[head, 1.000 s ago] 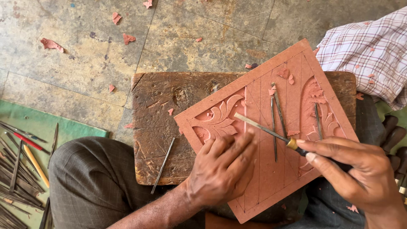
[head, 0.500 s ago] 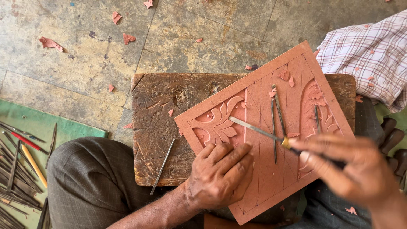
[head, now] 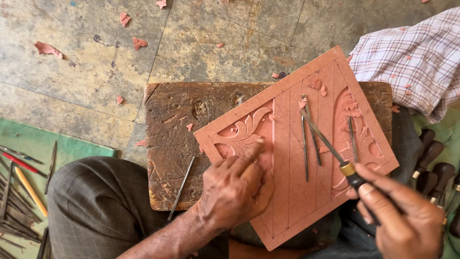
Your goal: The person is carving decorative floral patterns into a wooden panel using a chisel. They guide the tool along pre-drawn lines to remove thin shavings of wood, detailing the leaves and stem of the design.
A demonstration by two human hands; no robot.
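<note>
Panel (head: 297, 144) half carved: scrolls under left hand (head: 237, 192), middle bare; right hand (head: 407, 220) gripping chisel (head: 330, 148).

1 carved pink panel (head: 287, 192), 1 wooden block (head: 177, 124), 3 loose tools (head: 306, 153) on panel, 2 hands (head: 237, 192)

Your carved panel (head: 292, 192) lay tilted on the wooden block (head: 177, 120), your left hand (head: 235, 189) rested on its near left part, your right hand (head: 407, 220) held a chisel (head: 330, 146) over its right, loose tools (head: 21, 192) lay on the floor at far left.
</note>
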